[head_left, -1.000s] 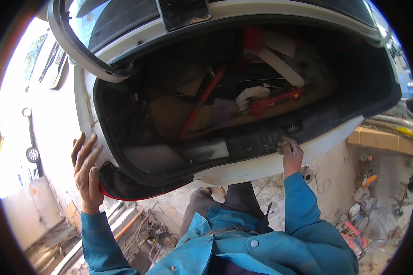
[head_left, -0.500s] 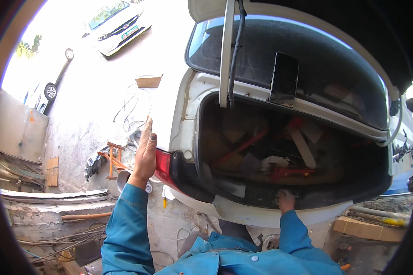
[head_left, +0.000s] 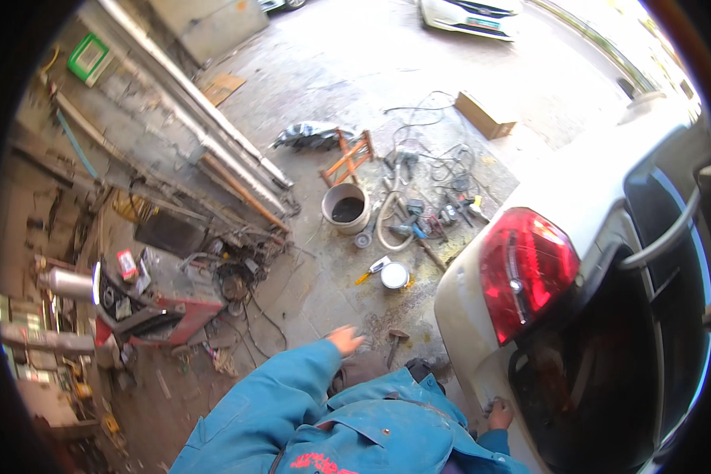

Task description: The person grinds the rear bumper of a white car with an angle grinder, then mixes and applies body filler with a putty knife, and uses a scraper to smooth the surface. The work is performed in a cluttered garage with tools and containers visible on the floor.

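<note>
My left hand point(head_left: 345, 340) hangs in the air over the floor at my front left, its fingers stretched out with nothing in them. By the rear edge of the white car point(head_left: 460, 320), my right hand point(head_left: 499, 414) rests with curled fingers beside the boot opening point(head_left: 584, 371). A small greyish bit shows at its fingertips, too small to name. Just ahead of that hand is the red tail light point(head_left: 525, 272). A hammer point(head_left: 397, 340) lies on the floor beyond my left hand.
An open white can point(head_left: 395, 275), a brush with a yellow handle point(head_left: 371, 270) and a bucket of dark liquid point(head_left: 346, 208) stand or lie ahead. Power tools and cables point(head_left: 450, 213), an orange folding stand point(head_left: 349, 158) and a cardboard box point(head_left: 483, 115) are farther off. A red-grey machine point(head_left: 174, 300) stands left.
My view has swung left, away from the open boot. My left hand has left the car's corner beside the tail light and come down nearer my body. My right hand stays at the boot edge.
</note>
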